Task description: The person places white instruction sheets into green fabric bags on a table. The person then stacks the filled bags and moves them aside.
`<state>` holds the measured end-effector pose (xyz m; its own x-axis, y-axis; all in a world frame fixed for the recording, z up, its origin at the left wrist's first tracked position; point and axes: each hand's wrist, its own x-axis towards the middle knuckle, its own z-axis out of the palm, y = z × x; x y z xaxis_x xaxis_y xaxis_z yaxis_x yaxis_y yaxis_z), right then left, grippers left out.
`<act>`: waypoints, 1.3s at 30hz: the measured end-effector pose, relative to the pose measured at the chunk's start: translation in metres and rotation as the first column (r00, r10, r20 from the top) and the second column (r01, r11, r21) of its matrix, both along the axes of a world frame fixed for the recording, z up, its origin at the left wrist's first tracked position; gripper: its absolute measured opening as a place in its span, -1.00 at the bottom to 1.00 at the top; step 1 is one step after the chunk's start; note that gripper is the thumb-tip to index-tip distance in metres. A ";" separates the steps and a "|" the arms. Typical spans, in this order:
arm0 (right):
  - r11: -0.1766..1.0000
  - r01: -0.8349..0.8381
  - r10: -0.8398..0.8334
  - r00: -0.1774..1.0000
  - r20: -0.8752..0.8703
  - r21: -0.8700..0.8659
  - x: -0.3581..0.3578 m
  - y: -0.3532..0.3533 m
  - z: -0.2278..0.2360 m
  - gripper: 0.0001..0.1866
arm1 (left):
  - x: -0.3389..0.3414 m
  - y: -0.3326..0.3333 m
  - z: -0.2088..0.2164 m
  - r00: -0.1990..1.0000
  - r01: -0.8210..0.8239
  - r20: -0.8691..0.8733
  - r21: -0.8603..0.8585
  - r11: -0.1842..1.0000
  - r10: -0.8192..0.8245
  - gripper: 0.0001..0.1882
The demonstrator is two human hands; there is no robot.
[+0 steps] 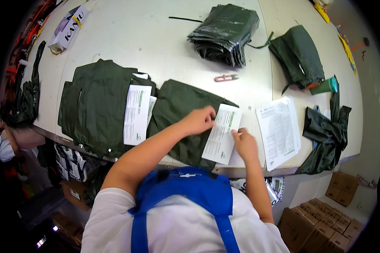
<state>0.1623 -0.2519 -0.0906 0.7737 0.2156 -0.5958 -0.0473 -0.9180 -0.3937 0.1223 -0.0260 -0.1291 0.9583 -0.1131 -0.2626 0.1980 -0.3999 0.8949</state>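
Observation:
A white printed leaflet (222, 134) lies on a folded dark green garment (179, 110) in front of me. My left hand (198, 121) is closed over the cloth, its fingertips at the leaflet's left edge; what they hold, if anything, is hidden. On the opposite side my right hand (245, 144) pinches the leaflet's right edge between thumb and fingers. To the left sits a stack of folded green garments (98, 105) with another white leaflet (137, 114) on its right side.
Loose printed sheets (279, 133) lie right of my right hand. Beyond the leaflet are small pink thread snips (226, 78) and a plastic-wrapped green bundle (226, 31). Farther right are a green pouch (299, 57), a green cup (324, 86) and crumpled green cloth (327, 135).

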 end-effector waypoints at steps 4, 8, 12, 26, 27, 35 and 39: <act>0.943 0.101 -0.211 0.919 0.334 0.318 0.067 0.013 0.018 -0.38 | 0.088 0.049 0.030 0.827 -0.396 0.543 0.375 0.838 0.148 -0.21; 0.896 -0.191 -0.127 0.753 0.645 0.400 0.146 0.065 -0.031 -0.02 | 0.176 0.067 0.033 0.672 -0.423 0.653 0.725 0.544 -0.348 -0.23; 0.882 -0.067 -0.154 0.896 0.417 0.467 0.208 0.126 -0.034 0.12 | 0.211 0.077 0.032 0.709 -0.238 0.576 0.738 0.631 -0.406 -0.36; 0.243 0.573 -0.251 0.817 -0.519 0.783 0.264 0.090 -0.033 -0.22 | 0.218 0.078 0.010 0.669 -0.323 0.714 0.530 0.784 -0.207 -0.46; 0.300 0.622 -0.293 0.782 -0.550 0.723 0.269 0.098 -0.029 -0.22 | 0.219 0.078 0.011 0.661 -0.338 0.724 0.521 0.784 -0.197 -0.43; 0.209 0.721 -0.241 0.692 -0.680 0.660 0.298 0.125 -0.029 -0.42 | 0.222 0.087 0.013 0.647 -0.367 0.762 0.291 0.884 0.018 -0.19; 0.112 0.635 -0.136 0.772 -0.621 0.764 0.299 0.131 -0.006 -0.44 | 0.226 0.105 0.034 0.722 -0.304 0.640 -0.045 0.952 0.261 -0.18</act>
